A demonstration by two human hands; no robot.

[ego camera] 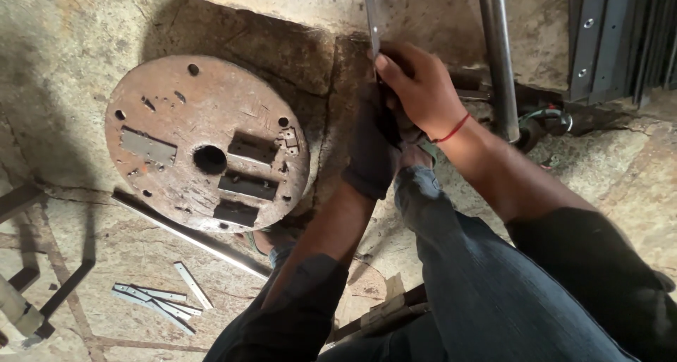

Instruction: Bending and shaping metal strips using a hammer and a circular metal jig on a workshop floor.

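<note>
While both hands (402,115) clasp flat metal strip (371,16) | rusty round plate (204,140) beside.

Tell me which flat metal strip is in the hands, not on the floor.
The narrow strip rising to the top edge; the right hand grips its lower end. The others lie loose at lower left.

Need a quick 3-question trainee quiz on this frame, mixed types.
1. True or false: the left hand wears a dark glove.
2. The right hand grips which item? A) thin flat metal strip B) round rusty plate C) loose strips on the floor
3. Fill in: the round tube stands to the ____ of the right hand in the picture.

Key: 1 true; 2 A; 3 right
</note>
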